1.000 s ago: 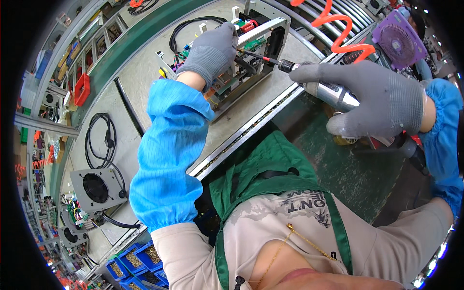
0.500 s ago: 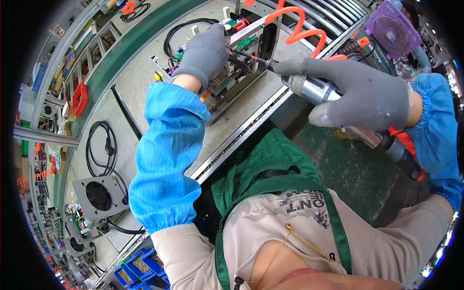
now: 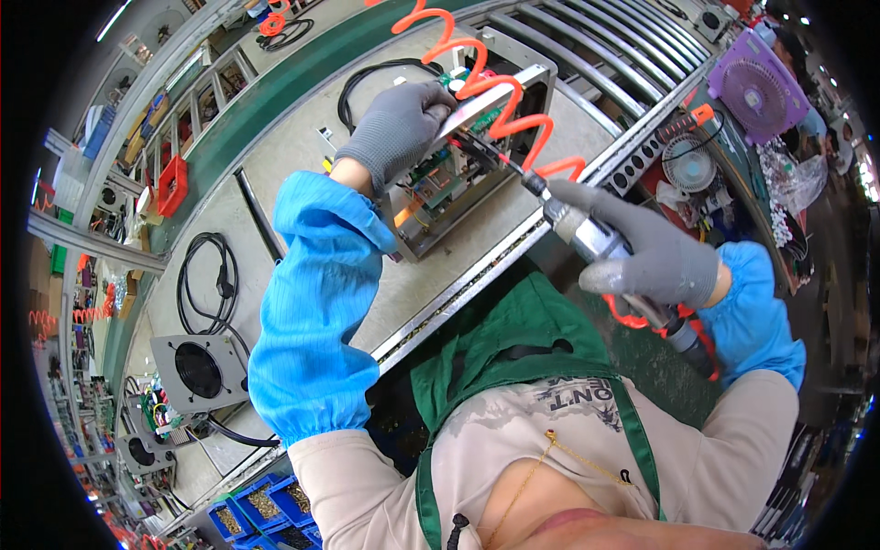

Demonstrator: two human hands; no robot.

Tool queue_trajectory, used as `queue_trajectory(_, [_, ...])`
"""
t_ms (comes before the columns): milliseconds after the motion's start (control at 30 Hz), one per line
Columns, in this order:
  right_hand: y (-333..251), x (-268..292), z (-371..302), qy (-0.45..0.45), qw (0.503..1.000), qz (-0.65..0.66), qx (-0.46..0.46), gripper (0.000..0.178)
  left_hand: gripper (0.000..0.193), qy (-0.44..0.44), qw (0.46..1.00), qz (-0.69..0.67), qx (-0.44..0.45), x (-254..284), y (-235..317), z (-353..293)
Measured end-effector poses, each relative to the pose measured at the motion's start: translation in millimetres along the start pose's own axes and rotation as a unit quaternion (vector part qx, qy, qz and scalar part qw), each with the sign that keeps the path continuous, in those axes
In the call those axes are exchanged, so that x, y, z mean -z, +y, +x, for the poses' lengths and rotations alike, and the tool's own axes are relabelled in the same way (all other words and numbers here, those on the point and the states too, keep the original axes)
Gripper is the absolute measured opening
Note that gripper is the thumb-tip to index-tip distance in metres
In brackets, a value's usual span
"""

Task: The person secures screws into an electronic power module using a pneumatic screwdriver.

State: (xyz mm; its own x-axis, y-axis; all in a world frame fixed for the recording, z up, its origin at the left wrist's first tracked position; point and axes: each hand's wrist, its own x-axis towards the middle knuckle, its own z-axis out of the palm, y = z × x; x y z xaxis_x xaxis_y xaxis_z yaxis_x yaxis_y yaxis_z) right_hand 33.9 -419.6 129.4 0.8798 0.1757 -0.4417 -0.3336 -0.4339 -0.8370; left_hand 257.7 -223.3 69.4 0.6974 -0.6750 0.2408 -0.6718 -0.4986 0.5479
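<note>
My right hand [image 3: 655, 247], in a grey glove, is wrapped round a silver pneumatic screwdriver [image 3: 591, 234]. Its thin bit, with a red part on it, points up and left to the open metal chassis [image 3: 449, 225]. Green circuit boards [image 3: 440, 188] and wires sit inside that chassis. My left hand [image 3: 399, 128], also gloved, reaches over the chassis's far left side. Its fingers are curled together beside the light metal bar [image 3: 500, 96] across the top; what they pinch, if anything, is hidden. An orange coiled air hose [image 3: 536, 133] hangs in front of the chassis.
Metal rollers [image 3: 596, 46] run beyond the chassis at upper right. A purple fan [image 3: 756, 87] stands at far right. On the bench's left lie a black cable [image 3: 188, 284] and a grey fan housing [image 3: 197, 371]. Blue bins [image 3: 261, 504] of small parts sit at lower left.
My right hand and the screwdriver have moved left and down, and the orange hose has swung left across the chassis. My left hand stays at the chassis, fingers still curled.
</note>
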Motion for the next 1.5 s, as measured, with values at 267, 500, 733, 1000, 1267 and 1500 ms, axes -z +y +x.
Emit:
queue_trajectory(267, [25.0, -9.3, 2.1, 0.012, 0.991, 0.132, -0.028, 0.089, 0.022, -0.099, 0.992, 0.066, 0.052, 18.8, 10.4, 9.9])
queue_trajectory(500, [42.8, -14.3, 7.9, 0.003, 0.984, 0.178, 0.01, 0.089, 0.026, -0.161, 0.982, 0.002, 0.096, 18.3, -7.3, 27.0])
queue_trajectory(733, [39.4, -19.0, 6.4, -0.01, 0.976, 0.217, -0.001, 0.089, 0.026, -0.158, 0.98, -0.028, 0.118, 16.9, -8.7, 26.9])
queue_trajectory(1000, [48.4, -21.8, 10.2, 0.01, 0.969, 0.244, 0.032, 0.09, 0.031, -0.186, 0.976, -0.06, 0.099, 23.2, -13.1, 22.6])
queue_trajectory(1267, [56.7, -25.7, 12.7, -0.009, 0.922, 0.384, 0.045, 0.091, 0.046, -0.204, 0.979, 0.023, 0.006, 28.1, 10.3, 3.4])
queue_trajectory(1500, [51.7, -26.4, 13.8, 0.003, 0.934, 0.355, 0.033, 0.09, 0.048, -0.166, 0.985, 0.05, 0.007, 23.7, 10.2, -3.2])
